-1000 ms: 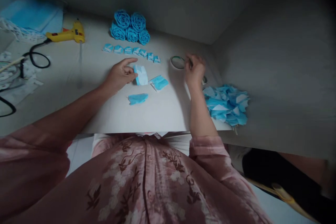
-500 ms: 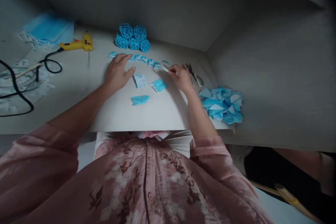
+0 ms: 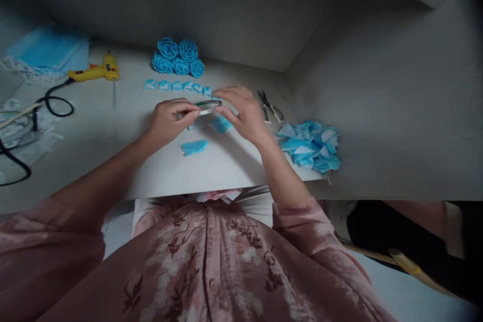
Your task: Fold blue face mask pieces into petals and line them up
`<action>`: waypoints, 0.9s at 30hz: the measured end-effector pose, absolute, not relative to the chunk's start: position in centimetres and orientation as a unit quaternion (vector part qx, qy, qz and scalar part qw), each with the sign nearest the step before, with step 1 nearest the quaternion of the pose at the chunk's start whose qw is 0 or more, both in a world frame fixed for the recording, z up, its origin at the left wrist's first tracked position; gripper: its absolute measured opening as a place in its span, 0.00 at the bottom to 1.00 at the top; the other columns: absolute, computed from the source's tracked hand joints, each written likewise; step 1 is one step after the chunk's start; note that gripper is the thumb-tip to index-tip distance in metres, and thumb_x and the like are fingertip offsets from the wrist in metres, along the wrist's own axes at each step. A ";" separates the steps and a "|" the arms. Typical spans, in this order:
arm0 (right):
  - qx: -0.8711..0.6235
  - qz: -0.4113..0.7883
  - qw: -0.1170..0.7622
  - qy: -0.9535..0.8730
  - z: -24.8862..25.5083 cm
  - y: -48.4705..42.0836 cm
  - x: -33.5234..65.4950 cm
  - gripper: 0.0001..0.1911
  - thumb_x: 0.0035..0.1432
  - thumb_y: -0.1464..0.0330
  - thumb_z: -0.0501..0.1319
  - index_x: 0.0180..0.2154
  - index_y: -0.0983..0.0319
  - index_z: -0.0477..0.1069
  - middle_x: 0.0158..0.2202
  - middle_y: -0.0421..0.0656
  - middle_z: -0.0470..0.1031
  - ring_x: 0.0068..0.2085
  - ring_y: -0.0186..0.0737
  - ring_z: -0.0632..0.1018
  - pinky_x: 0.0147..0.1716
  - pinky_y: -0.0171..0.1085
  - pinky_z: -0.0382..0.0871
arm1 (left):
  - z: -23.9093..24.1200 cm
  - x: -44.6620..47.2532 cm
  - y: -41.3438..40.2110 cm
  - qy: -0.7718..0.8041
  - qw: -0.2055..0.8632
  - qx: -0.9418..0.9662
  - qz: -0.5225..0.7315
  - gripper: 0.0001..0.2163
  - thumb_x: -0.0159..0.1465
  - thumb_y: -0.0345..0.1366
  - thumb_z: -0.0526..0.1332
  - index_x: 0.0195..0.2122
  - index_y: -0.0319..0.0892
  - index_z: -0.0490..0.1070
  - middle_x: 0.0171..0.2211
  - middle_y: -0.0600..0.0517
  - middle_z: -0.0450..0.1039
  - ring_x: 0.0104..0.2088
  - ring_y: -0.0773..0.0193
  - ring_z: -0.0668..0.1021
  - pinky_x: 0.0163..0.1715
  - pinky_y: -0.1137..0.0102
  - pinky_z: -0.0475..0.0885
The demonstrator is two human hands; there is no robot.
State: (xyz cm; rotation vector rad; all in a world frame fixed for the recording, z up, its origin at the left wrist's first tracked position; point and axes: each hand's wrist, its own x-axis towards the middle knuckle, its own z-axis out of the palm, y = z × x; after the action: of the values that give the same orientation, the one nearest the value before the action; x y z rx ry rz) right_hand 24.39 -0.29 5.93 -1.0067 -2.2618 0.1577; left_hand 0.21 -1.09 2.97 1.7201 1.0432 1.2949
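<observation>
Both my hands meet over the middle of the white table (image 3: 234,161). My left hand (image 3: 169,119) and my right hand (image 3: 241,113) each pinch a side of a thin tape ring (image 3: 207,106), held just above the tabletop. Under and beside the ring lie blue folded fabric pieces (image 3: 221,124), and another blue piece (image 3: 194,147) lies nearer to me. A row of small folded blue pieces (image 3: 177,86) runs behind my hands, with a cluster of blue fabric roses (image 3: 175,56) further back.
Scissors (image 3: 268,107) lie right of my right hand. A heap of blue cut scraps (image 3: 311,145) sits at the table's right edge. A yellow glue gun (image 3: 96,72) with black cable (image 3: 53,103) and blue masks (image 3: 49,50) are at the far left. Another person's dark clothing (image 3: 407,251) shows lower right.
My right hand brought the tape ring from the right to the centre. My left hand left the folded pieces and took hold of the ring's other side.
</observation>
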 end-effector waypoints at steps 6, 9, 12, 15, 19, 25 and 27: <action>-0.722 -0.016 0.072 -0.688 6.1 1.6 31.7 0.22 0.75 0.66 0.55 0.63 0.67 0.74 0.56 0.59 0.83 0.56 0.59 0.83 0.55 0.50 0.74 | 2.5 -0.2 -0.1 0.383 0.472 0.538 0.584 0.07 0.63 0.35 0.71 0.29 0.42 0.76 0.28 0.53 0.78 0.31 0.65 0.79 0.38 0.69 0.75; -0.776 -0.039 -0.087 -0.623 5.1 2.0 33.6 0.24 0.77 0.64 0.52 0.65 0.70 0.70 0.56 0.66 0.82 0.58 0.60 0.84 0.53 0.47 0.74 | 2.4 -0.3 0.3 0.342 0.530 0.504 0.590 0.10 0.64 0.38 0.70 0.28 0.41 0.74 0.29 0.51 0.78 0.32 0.64 0.80 0.38 0.68 0.77; -0.775 -0.042 -0.111 -0.621 3.6 2.5 34.2 0.24 0.74 0.65 0.55 0.65 0.71 0.68 0.55 0.68 0.82 0.58 0.62 0.84 0.52 0.47 0.74 | 2.4 -0.3 0.4 0.322 0.563 0.485 0.586 0.13 0.62 0.41 0.71 0.27 0.40 0.73 0.29 0.50 0.77 0.33 0.64 0.81 0.38 0.68 0.78; -0.778 -0.042 -0.108 -0.618 2.9 3.1 34.4 0.25 0.73 0.65 0.56 0.66 0.70 0.66 0.55 0.67 0.82 0.59 0.62 0.83 0.53 0.47 0.74 | 2.3 -0.3 0.5 0.299 0.580 0.476 0.589 0.16 0.61 0.44 0.73 0.25 0.40 0.72 0.27 0.50 0.76 0.33 0.63 0.80 0.38 0.67 0.78; -0.784 -0.022 -0.025 -0.620 4.0 3.9 34.4 0.32 0.67 0.68 0.63 0.68 0.71 0.65 0.60 0.67 0.78 0.61 0.61 0.81 0.58 0.49 0.74 | 2.3 -0.3 0.4 0.285 0.586 0.472 0.593 0.18 0.59 0.46 0.76 0.23 0.40 0.72 0.24 0.52 0.73 0.33 0.63 0.81 0.37 0.68 0.78; -0.641 0.218 0.375 -0.634 5.9 4.5 32.4 0.33 0.61 0.59 0.69 0.65 0.60 0.70 0.45 0.46 0.81 0.46 0.45 0.84 0.53 0.48 0.80 | 2.5 -0.2 0.2 0.261 0.610 0.478 0.576 0.20 0.56 0.49 0.79 0.29 0.38 0.77 0.33 0.49 0.78 0.36 0.64 0.81 0.41 0.65 0.81; -0.531 0.367 0.461 -0.609 6.2 4.0 30.8 0.32 0.59 0.52 0.70 0.61 0.56 0.72 0.41 0.41 0.78 0.41 0.41 0.83 0.47 0.46 0.83 | 2.5 -0.1 0.2 0.250 0.637 0.463 0.564 0.20 0.54 0.48 0.81 0.36 0.38 0.79 0.34 0.50 0.79 0.36 0.63 0.81 0.40 0.63 0.82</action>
State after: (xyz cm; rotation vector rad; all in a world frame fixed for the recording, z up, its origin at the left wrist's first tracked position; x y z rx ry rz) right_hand 30.82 3.97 6.23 -1.3051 -1.4985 0.9036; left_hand -0.11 0.24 2.47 1.0571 0.5705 1.2883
